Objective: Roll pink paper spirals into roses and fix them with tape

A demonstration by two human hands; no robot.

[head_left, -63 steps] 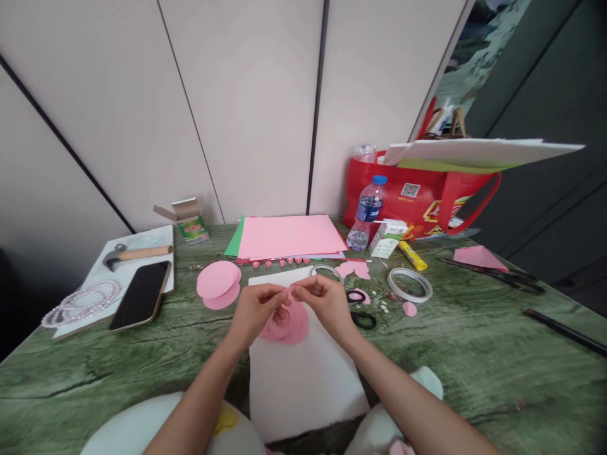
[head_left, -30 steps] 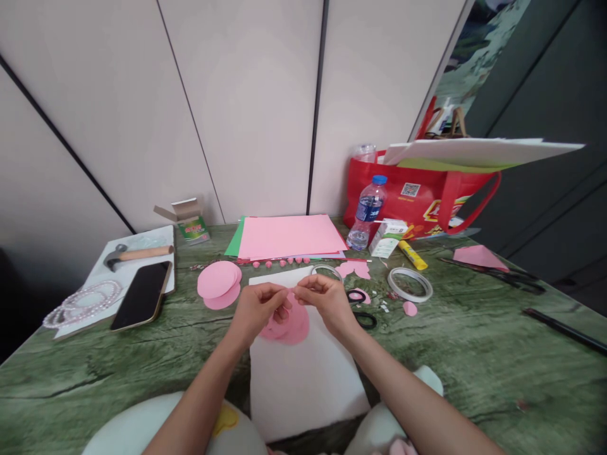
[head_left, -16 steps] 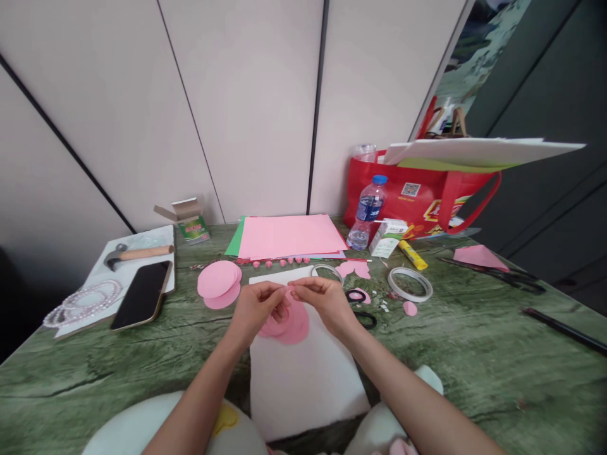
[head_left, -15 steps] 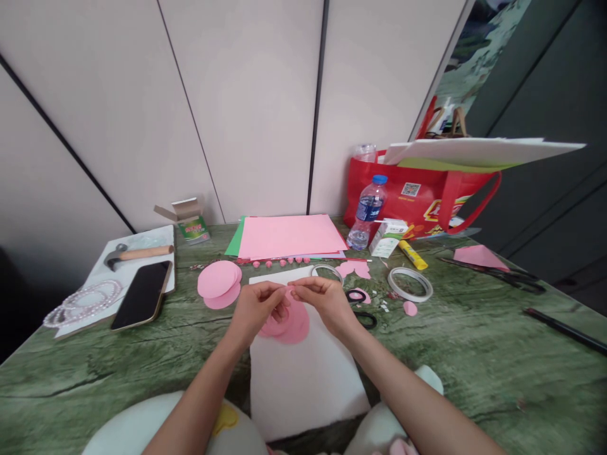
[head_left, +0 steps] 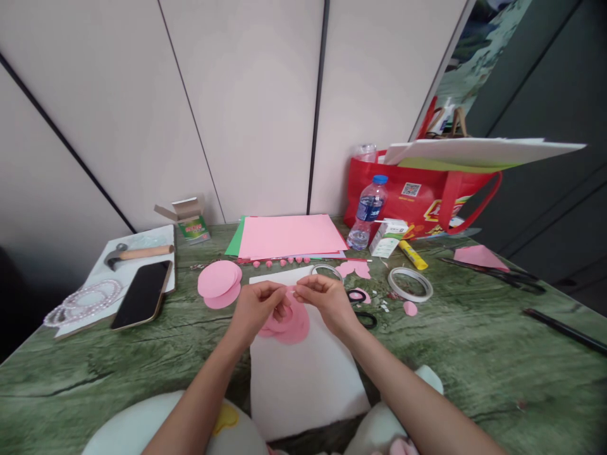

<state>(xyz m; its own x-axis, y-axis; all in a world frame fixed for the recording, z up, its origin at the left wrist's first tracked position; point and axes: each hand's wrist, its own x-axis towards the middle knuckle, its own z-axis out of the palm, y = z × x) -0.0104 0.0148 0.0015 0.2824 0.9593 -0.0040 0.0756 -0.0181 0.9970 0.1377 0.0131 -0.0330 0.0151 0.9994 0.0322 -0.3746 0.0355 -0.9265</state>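
Observation:
My left hand (head_left: 258,311) and my right hand (head_left: 328,304) meet over a white board (head_left: 303,392), thumbs and forefingers pinched close together. Between the fingertips is the end of a pink paper spiral (head_left: 298,325); its curved, ring-like layers hang below my left fingers, and fingers partly cover it. How tightly the pinched end is rolled is too small to tell. To the left of my hands lies a stack of pink paper circles (head_left: 218,283). Just right of my right hand are the black handles of scissors (head_left: 365,320), their blades hidden.
Pink sheets (head_left: 291,235) lie at the back, with several small pink rolls (head_left: 269,264) before them. A tape roll (head_left: 410,285), glue stick (head_left: 412,255), water bottle (head_left: 366,215) and red bag (head_left: 408,196) stand right. A phone (head_left: 142,296) and hammer (head_left: 142,253) lie left.
Both hands stay in nearly the same place. My fingertips shift slightly against each other, closing and parting a little, and the pink paper beneath them turns slightly.

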